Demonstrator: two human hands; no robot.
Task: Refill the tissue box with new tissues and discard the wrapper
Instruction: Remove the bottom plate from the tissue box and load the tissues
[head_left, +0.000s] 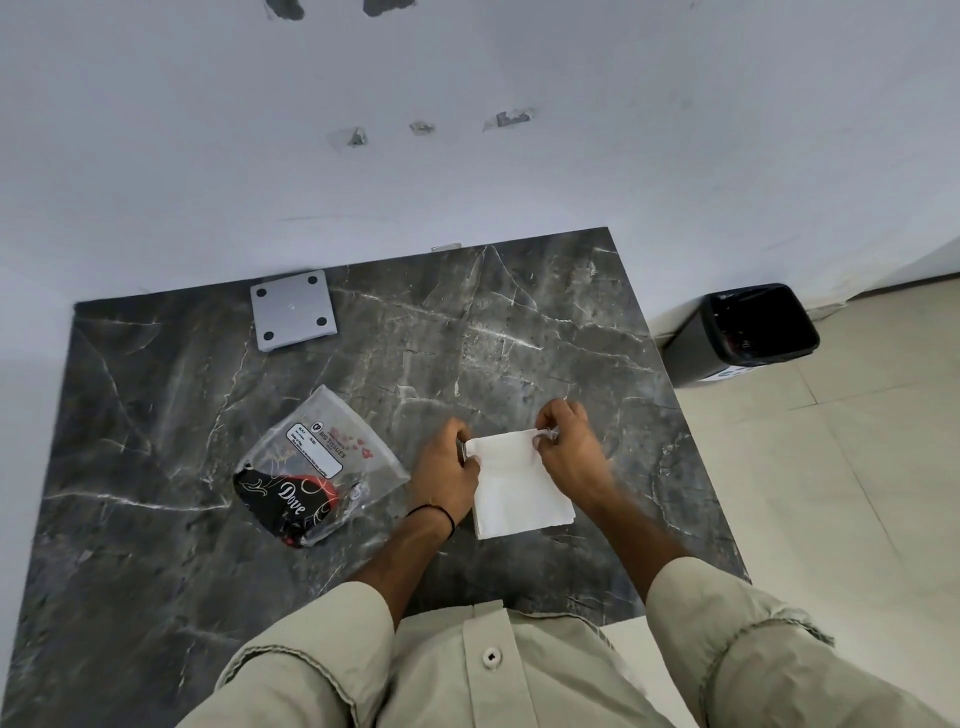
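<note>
A white stack of tissues (514, 488) lies on the dark marble table (156, 395), near its front right. My left hand (447, 467) grips the stack's far left corner, with a sliver of something grey showing under the fingers. My right hand (566, 441) pinches the far right corner of the top tissue. To the left lies the clear plastic wrapper (322, 462), flat and open, with a black and red "Dove" printed part at its near end. A grey square plate (293, 310) with four black feet, which may be part of the tissue box, lies at the back of the table.
A black waste bin (748, 332) stands on the beige tiled floor to the right of the table, against the white wall (467, 130). The table's right edge runs close to my right forearm.
</note>
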